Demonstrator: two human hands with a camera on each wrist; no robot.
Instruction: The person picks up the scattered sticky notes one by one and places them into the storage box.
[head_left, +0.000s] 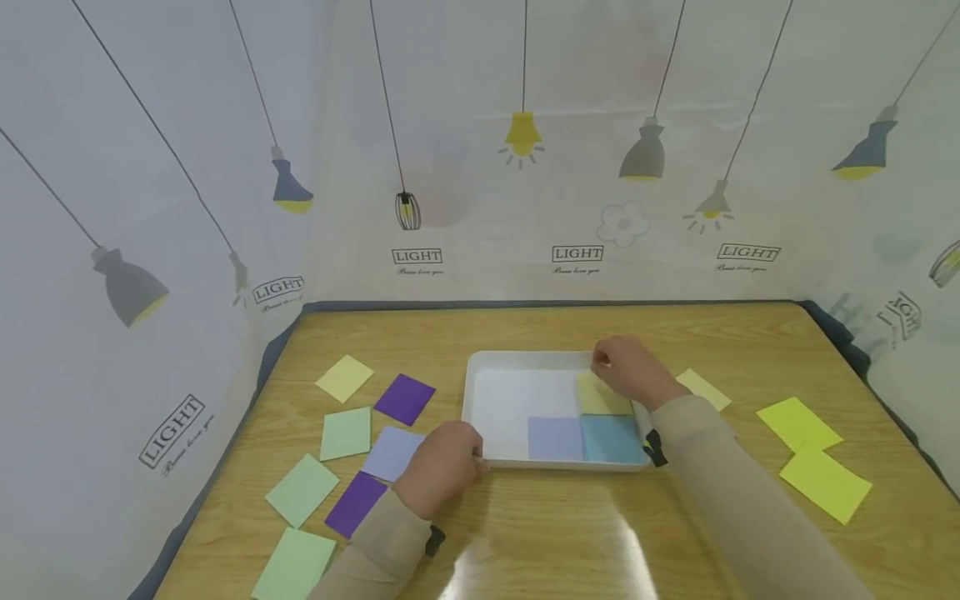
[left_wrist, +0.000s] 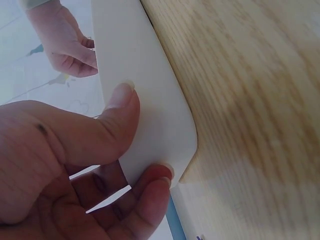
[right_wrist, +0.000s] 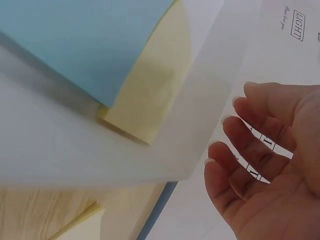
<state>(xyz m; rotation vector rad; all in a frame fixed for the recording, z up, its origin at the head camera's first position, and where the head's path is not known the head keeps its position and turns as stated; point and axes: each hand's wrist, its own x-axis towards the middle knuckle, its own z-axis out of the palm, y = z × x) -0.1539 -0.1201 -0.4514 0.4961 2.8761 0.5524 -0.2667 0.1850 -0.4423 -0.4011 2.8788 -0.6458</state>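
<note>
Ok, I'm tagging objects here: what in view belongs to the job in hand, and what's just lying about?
Apparently in the job:
white tray, gripped by left hand
in it: blue square, lilac square, pale yellow square
right hand

Seemingly just lying about:
loose paper squares on the table

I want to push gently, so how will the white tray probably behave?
The white tray will probably slide rather than tip: it is low and broad. It seems stiff: its wall looks unbent where the left hand grips it.

The table [head_left: 555, 508] (wood-grained) carries a white tray [head_left: 495, 417] and coloured papers [head_left: 347, 432].
</note>
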